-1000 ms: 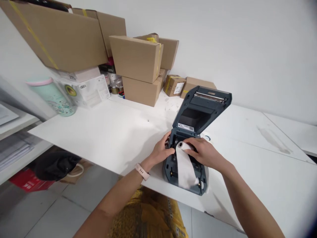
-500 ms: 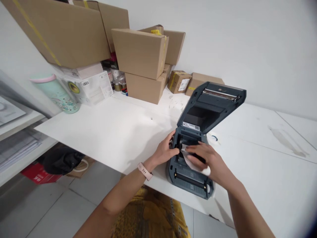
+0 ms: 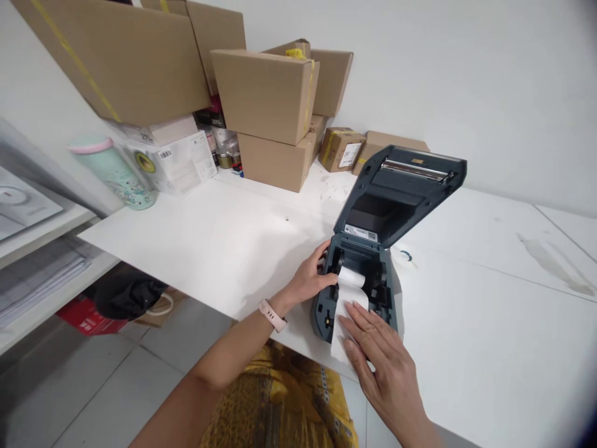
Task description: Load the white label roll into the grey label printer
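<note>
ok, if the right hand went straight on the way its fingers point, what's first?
Likely the left hand, at the thumb, beside the paper roll in the open label printer. The right hand lies on the paper strip, fingers pointing forward and left; depth is unclear, so it might pass below.

White wall (image 3: 489,81), white table (image 3: 219,242), tiled floor (image 3: 112,398)

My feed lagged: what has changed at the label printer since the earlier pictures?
The right hand has let go of the paper roll, now lower in the label printer, and moved toward the wearer, its fingers on the paper strip, which reaches past the front edge. The left hand stays at the printer's left side; the lid remains open.
</note>
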`<state>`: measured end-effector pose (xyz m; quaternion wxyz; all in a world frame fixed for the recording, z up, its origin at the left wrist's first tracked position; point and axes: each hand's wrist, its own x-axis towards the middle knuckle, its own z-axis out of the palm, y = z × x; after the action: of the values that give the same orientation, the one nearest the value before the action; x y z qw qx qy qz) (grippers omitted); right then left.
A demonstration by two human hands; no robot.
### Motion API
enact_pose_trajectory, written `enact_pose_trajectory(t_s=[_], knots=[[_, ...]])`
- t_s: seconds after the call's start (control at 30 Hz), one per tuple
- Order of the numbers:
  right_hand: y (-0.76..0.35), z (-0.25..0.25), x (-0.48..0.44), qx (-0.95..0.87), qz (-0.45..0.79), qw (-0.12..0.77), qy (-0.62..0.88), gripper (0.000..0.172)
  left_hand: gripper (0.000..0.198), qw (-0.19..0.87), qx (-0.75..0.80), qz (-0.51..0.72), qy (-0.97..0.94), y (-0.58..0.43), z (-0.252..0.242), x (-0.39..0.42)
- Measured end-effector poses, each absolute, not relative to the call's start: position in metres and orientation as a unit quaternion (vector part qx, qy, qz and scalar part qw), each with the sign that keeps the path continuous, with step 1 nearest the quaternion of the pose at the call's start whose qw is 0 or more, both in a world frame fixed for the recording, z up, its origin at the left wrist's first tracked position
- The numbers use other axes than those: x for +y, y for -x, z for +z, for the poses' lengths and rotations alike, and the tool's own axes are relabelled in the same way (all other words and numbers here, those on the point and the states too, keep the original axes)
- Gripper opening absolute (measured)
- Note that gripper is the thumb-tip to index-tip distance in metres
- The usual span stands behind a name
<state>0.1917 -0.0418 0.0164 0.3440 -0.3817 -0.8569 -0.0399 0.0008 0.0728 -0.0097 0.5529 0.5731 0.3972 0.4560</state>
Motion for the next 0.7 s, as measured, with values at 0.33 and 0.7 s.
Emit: enact_pose_trajectory(t_s=[0.33,0.7], knots=[[-0.198,0.016,-0.050,-0.827,0.039,0.408,0.384,0.026,0.097,0.596,0.400,0.439,-0.540,-0.004,0.006,0.070],[-0.198,0.011,-0.050,-0.796,0.074,0.462,0.383,0.027,0.096,0.591,0.390,0.439,-0.553,-0.004,-0.001,0.072]])
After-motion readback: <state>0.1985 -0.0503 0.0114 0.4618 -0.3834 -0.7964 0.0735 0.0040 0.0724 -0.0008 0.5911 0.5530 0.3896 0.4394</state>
